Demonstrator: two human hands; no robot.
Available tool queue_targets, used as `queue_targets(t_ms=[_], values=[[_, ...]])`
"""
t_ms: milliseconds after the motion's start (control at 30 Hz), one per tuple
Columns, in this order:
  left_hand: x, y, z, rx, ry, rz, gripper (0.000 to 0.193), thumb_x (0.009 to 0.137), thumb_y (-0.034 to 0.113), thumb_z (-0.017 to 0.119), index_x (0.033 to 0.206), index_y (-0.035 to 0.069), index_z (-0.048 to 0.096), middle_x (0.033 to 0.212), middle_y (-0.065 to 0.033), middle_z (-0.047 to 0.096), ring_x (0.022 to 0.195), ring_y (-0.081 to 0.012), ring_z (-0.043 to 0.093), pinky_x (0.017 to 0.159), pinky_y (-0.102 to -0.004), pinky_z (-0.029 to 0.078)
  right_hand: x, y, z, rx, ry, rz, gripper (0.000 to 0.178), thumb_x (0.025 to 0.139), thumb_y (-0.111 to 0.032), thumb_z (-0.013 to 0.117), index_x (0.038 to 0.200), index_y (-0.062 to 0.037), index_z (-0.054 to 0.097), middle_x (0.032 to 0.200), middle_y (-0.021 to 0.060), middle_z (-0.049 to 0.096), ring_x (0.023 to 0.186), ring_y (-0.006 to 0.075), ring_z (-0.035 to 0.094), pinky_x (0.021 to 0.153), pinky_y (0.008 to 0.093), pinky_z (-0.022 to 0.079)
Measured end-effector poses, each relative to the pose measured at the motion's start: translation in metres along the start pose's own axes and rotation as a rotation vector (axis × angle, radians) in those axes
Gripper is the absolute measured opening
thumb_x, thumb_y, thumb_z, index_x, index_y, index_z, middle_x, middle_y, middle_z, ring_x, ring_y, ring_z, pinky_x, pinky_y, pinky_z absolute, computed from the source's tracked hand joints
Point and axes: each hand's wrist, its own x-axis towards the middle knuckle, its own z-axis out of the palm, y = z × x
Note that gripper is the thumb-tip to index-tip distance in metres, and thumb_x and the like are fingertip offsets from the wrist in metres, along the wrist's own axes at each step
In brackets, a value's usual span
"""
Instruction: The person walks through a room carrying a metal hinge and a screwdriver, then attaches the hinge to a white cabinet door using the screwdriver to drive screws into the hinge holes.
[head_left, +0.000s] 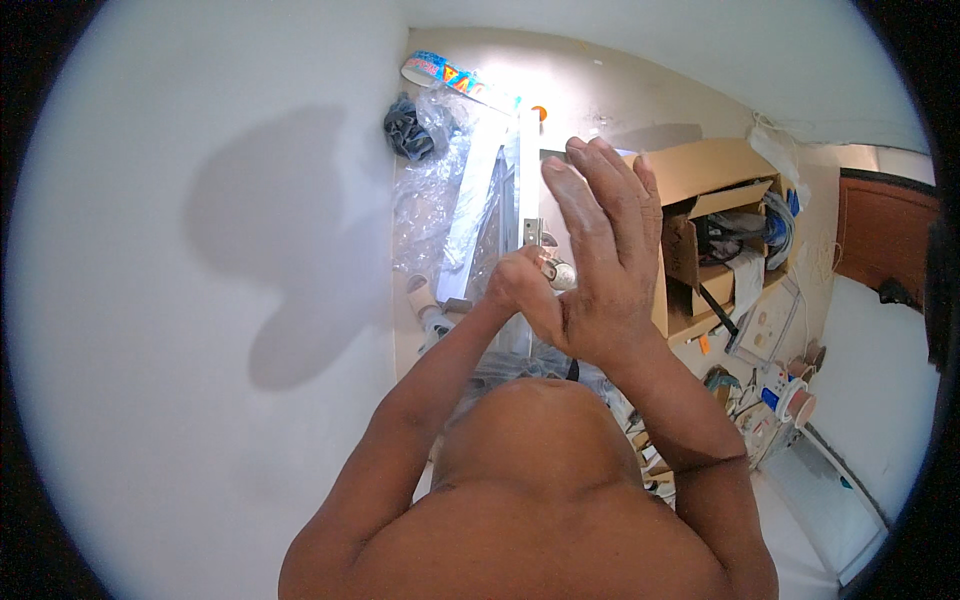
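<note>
My left hand (517, 283) is closed at the lower end of a narrow white frame strip (529, 165); the right thumb side partly covers its fingers. What it grips is hidden. Right beside it is a shiny, rounded metal fitting (563, 274), possibly a lock cylinder. A small metal plate with holes (532, 231) sits on the strip just above. My right hand (612, 250) is raised next to the fitting, fingers stretched out and palm side turned away. Its thumb side meets my left hand.
A white wall (200, 420) rises on the left. Clear plastic wrap (422, 205), a dark bundle (407, 130) and a printed blue roll (440, 72) lie along it. An open cardboard box (715, 175) with cables (778, 230) stands right. Assorted clutter (740, 385) lies lower right.
</note>
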Motion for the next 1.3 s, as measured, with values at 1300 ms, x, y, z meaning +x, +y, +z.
queue_targets(t_ms=[1300], values=[[0.002,-0.042,0.014,0.172,0.052,-0.154,0.019,0.095,0.019,0.048,0.100,0.004,0.060,0.100,-0.0201,0.063,0.096,-0.0407,0.061,0.079,-0.0501,0.048,-0.024,0.045,0.046,-0.182,-0.984,0.083,0.027,0.086,-0.016,0.057,0.108,-0.0005,0.064,0.093,0.0210,0.066,0.090,0.0412,0.067,0.078,0.0499,0.054]])
